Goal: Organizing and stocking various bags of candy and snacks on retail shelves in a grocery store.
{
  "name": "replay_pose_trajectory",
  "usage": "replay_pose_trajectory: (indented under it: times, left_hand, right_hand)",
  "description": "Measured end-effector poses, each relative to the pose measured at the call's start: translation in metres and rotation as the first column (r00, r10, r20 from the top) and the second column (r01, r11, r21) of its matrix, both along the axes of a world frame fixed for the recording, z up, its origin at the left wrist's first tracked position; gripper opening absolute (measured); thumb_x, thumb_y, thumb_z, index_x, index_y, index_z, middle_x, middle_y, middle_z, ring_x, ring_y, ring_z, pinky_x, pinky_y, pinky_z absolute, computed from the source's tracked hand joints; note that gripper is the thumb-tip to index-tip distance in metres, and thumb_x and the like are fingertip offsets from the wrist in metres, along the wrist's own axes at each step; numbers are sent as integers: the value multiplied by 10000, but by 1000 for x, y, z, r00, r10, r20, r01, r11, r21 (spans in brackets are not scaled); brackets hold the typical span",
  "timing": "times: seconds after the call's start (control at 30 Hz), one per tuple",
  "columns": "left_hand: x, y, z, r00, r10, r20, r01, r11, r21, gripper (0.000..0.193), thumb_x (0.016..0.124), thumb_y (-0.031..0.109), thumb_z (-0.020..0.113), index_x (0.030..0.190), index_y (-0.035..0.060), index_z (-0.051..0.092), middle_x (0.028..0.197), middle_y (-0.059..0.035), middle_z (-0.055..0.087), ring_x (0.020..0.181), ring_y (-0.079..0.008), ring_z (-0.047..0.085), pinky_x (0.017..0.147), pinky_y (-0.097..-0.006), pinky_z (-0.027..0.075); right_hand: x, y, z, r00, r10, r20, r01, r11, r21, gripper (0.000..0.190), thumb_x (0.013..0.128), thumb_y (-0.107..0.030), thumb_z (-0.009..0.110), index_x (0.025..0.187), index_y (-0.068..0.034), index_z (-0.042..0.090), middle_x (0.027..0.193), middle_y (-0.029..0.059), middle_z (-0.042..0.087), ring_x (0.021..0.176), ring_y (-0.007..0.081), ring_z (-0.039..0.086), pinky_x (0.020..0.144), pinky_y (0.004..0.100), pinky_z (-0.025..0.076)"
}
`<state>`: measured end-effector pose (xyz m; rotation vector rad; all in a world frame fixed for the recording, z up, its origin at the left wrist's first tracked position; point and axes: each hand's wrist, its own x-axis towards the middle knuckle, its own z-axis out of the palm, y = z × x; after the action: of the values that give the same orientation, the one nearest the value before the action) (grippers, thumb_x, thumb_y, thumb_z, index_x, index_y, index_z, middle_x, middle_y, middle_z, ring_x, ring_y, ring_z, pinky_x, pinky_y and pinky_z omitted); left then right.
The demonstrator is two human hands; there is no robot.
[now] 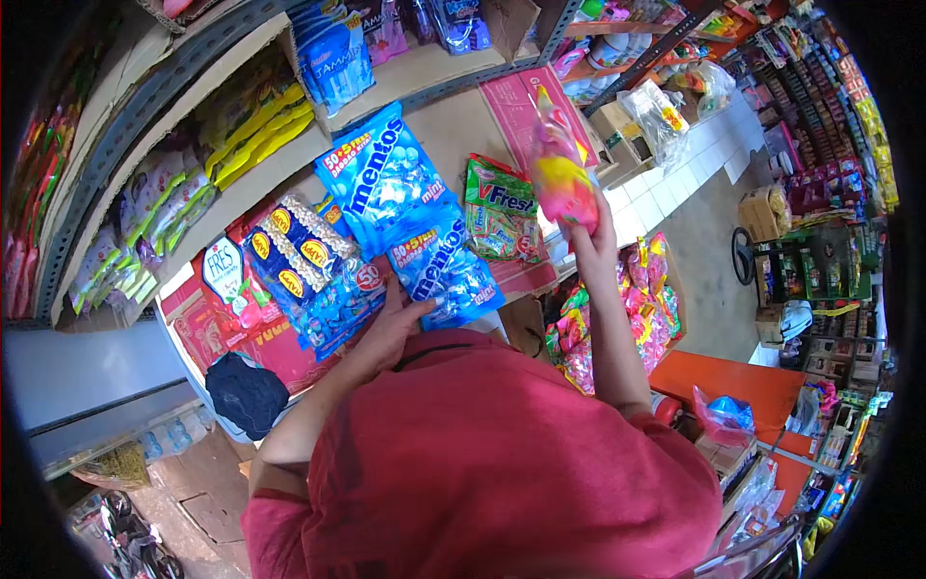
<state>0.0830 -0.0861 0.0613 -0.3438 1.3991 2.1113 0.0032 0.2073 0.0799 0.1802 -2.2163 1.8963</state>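
My right hand (595,226) is raised and grips the lower end of a pink-and-yellow plastic candy bag (561,170). My left hand (391,326) touches the lower blue Mentos bag (459,279) with its thumb; whether the fingers grip it cannot be told. A second Mentos bag (394,177) lies just above, overlapping it. Left of that hand are a blue candy bag (336,315), a dark-blue pack of Happy nuts (296,253) and a red-and-white Fres candy bag (235,289). Below the raised bag rests a green-and-red VFresh bag (499,210).
Metal shelving with cardboard trays (253,174) of packed sweets runs along the left and top. Many pink candy bags (644,318) fill a box under my right forearm. A dark cloth (246,394) lies near my left elbow. An orange surface (723,380) stands at right.
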Motion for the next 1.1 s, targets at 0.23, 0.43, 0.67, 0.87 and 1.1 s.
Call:
replay_pose_trajectory:
  times: [0.23,0.43,0.67,0.87,1.1]
  left_hand:
    - [-5,3,-11,986,16,165,-29,997,75,547,820,193,594,1282,130,307,1016,-35,529,793,-118,520,662,-284,424]
    - [-5,13,-11,991,-73,110,85,991,-107,204,846,231,562,986,83,561,931,-36,562,753,-151,543,675,-269,419]
    - [-10,-9,55,705,-294,-646,-46,889,-455,304,892,201,481,1115,1,535,933,-87,604,896,-179,560,817,-300,424]
    - [-63,-39,76,850,217,-480,-249,969,-3,272,892,174,503,1099,1,531,969,-30,604,858,-96,559,767,-240,453]
    - [-99,-45,49,778,559,-287,-519,829,207,438,830,106,548,1212,13,354,1100,-104,519,960,-194,549,806,-314,470]
  right_hand:
    - [-63,-31,-49,986,107,-128,16,705,709,550,725,-20,576,1250,-34,413,1302,190,392,1246,345,323,1049,403,241]
    - [-33,-40,-44,983,29,-183,120,654,747,665,742,-183,635,1315,-27,334,1355,235,303,1263,383,272,1018,439,238]
    - [37,-70,-13,960,239,148,-240,971,-12,477,871,-168,500,1278,42,368,1212,135,474,1140,188,421,972,313,304]
    - [-39,-115,39,926,376,17,-362,902,-235,427,858,-176,552,1211,29,425,1080,99,551,964,143,523,839,277,421]
    - [-122,-168,-17,914,370,168,-405,863,301,582,824,-326,601,1266,-10,393,1112,121,562,943,183,579,803,282,463]
